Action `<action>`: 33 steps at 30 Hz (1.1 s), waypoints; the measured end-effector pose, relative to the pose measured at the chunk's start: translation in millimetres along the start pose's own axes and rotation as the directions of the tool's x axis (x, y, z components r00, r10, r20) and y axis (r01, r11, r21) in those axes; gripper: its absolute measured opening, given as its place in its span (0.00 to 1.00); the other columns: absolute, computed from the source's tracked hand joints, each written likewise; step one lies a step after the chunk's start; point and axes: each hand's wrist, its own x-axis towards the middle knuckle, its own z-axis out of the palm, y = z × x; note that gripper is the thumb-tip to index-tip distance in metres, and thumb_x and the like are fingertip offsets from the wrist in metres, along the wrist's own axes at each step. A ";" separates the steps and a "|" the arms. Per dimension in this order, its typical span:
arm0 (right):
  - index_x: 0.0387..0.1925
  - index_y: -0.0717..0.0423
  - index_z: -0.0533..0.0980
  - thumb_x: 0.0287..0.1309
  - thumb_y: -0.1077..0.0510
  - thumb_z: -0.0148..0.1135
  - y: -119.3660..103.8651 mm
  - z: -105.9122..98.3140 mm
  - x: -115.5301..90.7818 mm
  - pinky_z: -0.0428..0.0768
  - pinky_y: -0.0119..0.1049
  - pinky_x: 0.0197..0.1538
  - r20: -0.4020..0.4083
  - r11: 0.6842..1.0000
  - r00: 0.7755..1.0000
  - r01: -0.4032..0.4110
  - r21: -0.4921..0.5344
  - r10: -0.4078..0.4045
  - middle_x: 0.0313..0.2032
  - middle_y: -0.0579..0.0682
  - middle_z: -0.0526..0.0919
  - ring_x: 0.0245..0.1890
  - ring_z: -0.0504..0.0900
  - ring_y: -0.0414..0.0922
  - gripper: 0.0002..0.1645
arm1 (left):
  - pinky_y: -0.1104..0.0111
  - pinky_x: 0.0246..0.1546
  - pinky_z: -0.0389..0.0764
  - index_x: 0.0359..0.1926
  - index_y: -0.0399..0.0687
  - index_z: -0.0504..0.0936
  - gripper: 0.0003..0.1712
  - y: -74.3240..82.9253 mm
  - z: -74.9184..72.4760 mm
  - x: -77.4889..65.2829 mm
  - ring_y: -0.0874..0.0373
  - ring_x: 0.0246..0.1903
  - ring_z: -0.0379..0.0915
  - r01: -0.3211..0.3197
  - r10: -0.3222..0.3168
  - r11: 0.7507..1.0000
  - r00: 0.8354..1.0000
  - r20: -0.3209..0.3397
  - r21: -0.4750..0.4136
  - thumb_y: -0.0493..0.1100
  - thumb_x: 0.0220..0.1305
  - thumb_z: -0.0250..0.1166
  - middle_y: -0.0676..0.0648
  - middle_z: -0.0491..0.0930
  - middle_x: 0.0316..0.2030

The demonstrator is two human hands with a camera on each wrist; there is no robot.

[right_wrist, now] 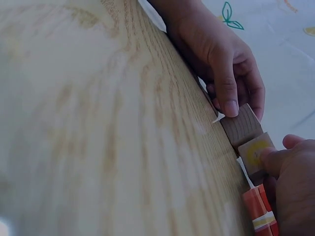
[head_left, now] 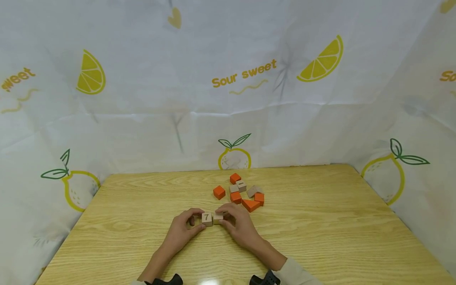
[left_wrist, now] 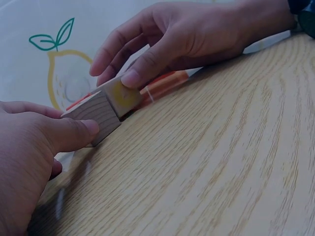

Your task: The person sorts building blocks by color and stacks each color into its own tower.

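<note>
In the head view my left hand [head_left: 181, 228] pinches a plain wooden cube [head_left: 206, 219] with a dark 7 on its top, thumb at the near side and fingers at the far side. Beside it, my right hand [head_left: 241, 226] grips a second wooden block [head_left: 218, 219] the same way. The two blocks stand side by side on the table, their facing sides very close. A yellow mark shows on the side of the right-hand block [left_wrist: 121, 96] in the left wrist view. Wood grain covers the near side of the left-hand cube [right_wrist: 242, 124] in the right wrist view.
Beyond my hands lies a loose group: several orange cubes [head_left: 219, 192], an orange triangular block [head_left: 251, 205], a tan block [head_left: 254, 191] and a wooden cube with a dark mark [head_left: 241, 186]. A lemon-printed cloth [head_left: 160, 138] hangs behind the wood-grain table [head_left: 320, 221].
</note>
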 end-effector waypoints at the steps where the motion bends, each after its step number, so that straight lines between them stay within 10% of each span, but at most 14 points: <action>1: 0.45 0.56 0.79 0.50 0.70 0.69 0.0 0.3 0.1 0.80 0.38 0.41 0.005 1.000 1.000 -0.002 0.005 0.002 0.45 0.50 0.80 0.40 0.80 0.45 0.19 | 0.70 0.28 0.64 0.48 0.54 0.81 0.21 0.1 -0.2 -0.1 0.60 0.26 0.62 0.000 0.000 1.000 1.000 0.000 0.001 0.42 0.51 0.74 0.53 0.69 0.25; 33: 0.53 0.63 0.76 0.52 0.64 0.70 -0.5 1.8 -0.4 0.79 0.31 0.40 0.100 0.973 0.968 -0.229 -0.033 0.232 0.39 0.53 0.79 0.37 0.81 0.47 0.24 | 0.69 0.30 0.66 0.48 0.55 0.81 0.21 -0.7 0.5 -0.2 0.60 0.28 0.64 0.007 -0.007 1.000 1.000 -0.003 -0.003 0.41 0.51 0.74 0.54 0.69 0.26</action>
